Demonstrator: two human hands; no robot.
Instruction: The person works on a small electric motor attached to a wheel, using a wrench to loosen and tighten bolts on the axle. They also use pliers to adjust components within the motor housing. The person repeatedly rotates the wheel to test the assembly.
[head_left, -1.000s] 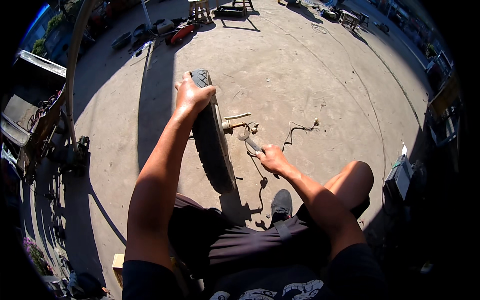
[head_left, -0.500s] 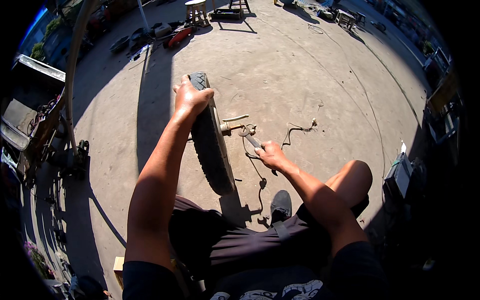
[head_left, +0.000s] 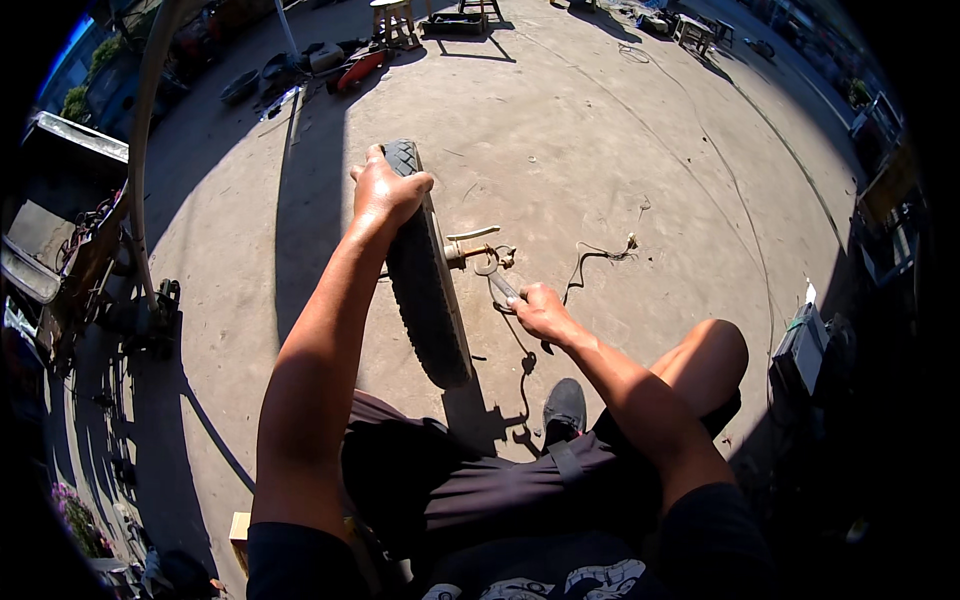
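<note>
A wheel with a black knobbly tire [head_left: 425, 300] stands upright before me. My left hand [head_left: 390, 192] grips the top of the tire, thumb spread to the right and fingers wrapped over the tread. From the wheel's right side sticks out a hub with a rusty axle [head_left: 468, 252] and a pale lever [head_left: 474, 233]. In my right hand [head_left: 545, 313] is a steel open-ended wrench [head_left: 503, 284]. The wrench's open jaw is just below the axle's outer end; whether they touch I cannot tell.
A thin cable [head_left: 590, 250] lies on the concrete right of the wrench. My shoe [head_left: 565, 405] is close below my right hand. Far left stands a machine [head_left: 40, 250] with wires; ahead are a stool [head_left: 392, 18] and a red object [head_left: 360, 70]. Flat panels [head_left: 798, 350] stand at right.
The wheel and my left hand have shifted very slightly right in the picture. The wrench jaw has dropped a little relative to the axle end. Both grips are the same.
</note>
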